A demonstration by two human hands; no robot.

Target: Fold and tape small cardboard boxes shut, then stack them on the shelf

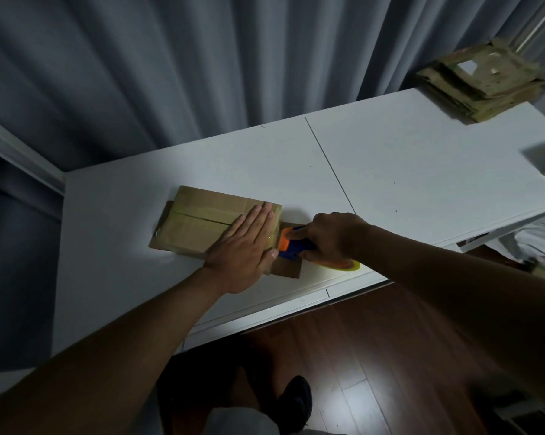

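One white table (390,171), two panels joined by a thin seam, set against grey pleated curtains (170,64); dark wood floor (374,356) below. One small cardboard box (202,224), flaps closed, tape along its top seam, lying at the table's left-centre. My left hand (246,243) lies flat on the box's near end, fingers straight and together. My right hand (334,237) grips an orange-and-blue tape dispenser (291,244) just beside the box's right end. One stack of flattened cardboard (481,86), far right corner.
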